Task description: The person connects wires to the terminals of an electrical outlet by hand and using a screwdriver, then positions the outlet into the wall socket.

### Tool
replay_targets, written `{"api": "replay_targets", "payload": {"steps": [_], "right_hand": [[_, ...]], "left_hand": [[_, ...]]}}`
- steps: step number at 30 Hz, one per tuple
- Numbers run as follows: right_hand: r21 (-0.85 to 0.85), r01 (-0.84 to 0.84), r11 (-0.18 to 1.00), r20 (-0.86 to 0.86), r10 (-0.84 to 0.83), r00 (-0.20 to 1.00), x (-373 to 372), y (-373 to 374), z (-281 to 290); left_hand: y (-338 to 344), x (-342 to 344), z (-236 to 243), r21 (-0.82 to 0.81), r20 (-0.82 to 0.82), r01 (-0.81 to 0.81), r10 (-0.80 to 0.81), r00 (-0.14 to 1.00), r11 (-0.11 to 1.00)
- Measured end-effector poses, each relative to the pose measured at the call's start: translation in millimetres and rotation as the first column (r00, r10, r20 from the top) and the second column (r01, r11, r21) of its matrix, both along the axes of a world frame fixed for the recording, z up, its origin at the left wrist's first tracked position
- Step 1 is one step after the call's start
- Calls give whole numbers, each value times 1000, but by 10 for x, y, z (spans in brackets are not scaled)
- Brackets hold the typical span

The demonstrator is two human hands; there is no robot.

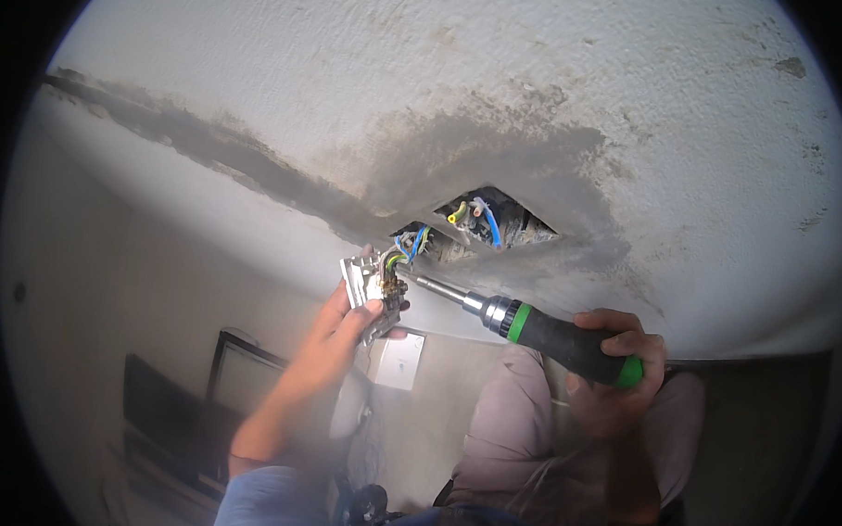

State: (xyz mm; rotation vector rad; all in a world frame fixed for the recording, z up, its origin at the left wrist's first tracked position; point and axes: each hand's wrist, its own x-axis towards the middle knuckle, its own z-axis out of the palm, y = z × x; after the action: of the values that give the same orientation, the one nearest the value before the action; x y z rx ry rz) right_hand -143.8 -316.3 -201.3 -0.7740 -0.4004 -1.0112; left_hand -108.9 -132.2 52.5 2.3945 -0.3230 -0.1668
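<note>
My left hand (349, 321) grips a wall socket insert (372, 284) with a white and metal frame, just below the hole in the wall. Several wires (406, 249), blue, brown and yellow-green, run from the insert up into the left part of that hole. In my right hand (621, 363) is a black and green screwdriver (557, 342), its fingers wrapped round the handle end. The metal shaft points left, and its tip is at the wired side of the insert. Whether the tip sits in a screw is too small to tell.
The hole's right opening (520, 225) holds loose blue and yellow-green cable ends (487, 219). Grey plaster (554, 161) surrounds it, and a patched strip (202, 149) runs left along the wall. Below are my legs (503, 424), a white box (400, 361) and a dark flat panel (170, 412).
</note>
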Motion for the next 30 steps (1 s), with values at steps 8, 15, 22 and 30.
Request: {"api": "replay_targets", "payload": {"steps": [8,15,22,30], "right_hand": [[127,95,987,-110,-81,991,-191,144,-187],[143,179,973,-149,-157,976,-308,35,-282],[162,264,951,-219,-226,949,-409,-120,-161],[139,262,955,-227,-227,947,-474,-62,-4]], "left_hand": [[-215,190,-1322,-113,843,3,95,529,994],[-196,406,-1369,-226,910,83,180,373,971],[-162,308,-1148,-354,796,128,227,561,927],[-47,369,-1098,-370,681,163,147,718,915]]}}
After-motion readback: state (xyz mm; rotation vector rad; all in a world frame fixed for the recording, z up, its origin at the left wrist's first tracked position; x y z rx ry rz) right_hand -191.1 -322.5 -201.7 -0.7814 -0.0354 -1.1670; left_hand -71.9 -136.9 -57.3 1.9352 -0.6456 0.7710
